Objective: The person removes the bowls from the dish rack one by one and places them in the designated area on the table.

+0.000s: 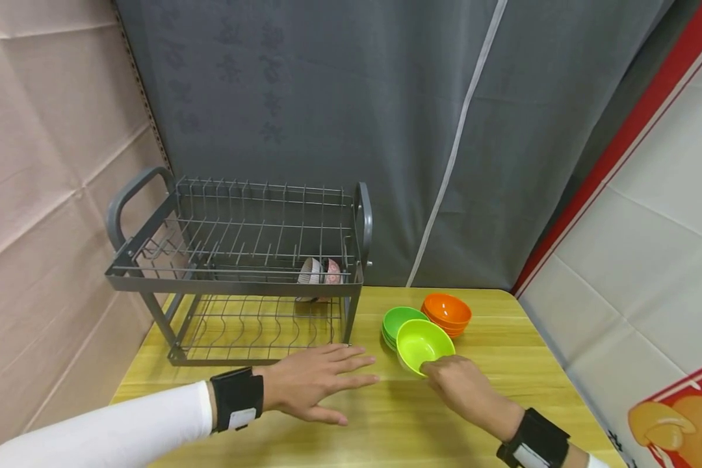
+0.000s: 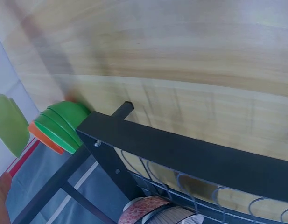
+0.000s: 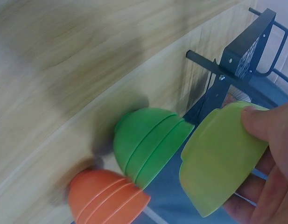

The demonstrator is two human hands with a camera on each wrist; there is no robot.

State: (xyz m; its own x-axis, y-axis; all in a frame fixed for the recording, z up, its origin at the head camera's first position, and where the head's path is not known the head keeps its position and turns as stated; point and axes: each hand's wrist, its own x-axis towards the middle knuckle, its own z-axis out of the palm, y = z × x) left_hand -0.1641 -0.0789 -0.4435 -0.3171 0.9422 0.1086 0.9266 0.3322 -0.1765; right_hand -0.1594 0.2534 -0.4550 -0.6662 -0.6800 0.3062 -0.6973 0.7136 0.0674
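Note:
My right hand grips the near rim of a yellow-green bowl, thumb on one face in the right wrist view and fingers on the other. The bowl is held above the table, tilted. Just behind it stands a stack of green bowls, partly hidden by it in the head view. Beside that is a stack of orange bowls. My left hand is spread palm down with straight fingers, holding nothing, in front of the dish rack.
The dark two-tier wire rack stands at the left, its handles rising at both ends. A white ribbed bowl and a pink patterned bowl sit at its right end. A grey curtain hangs behind the wooden table.

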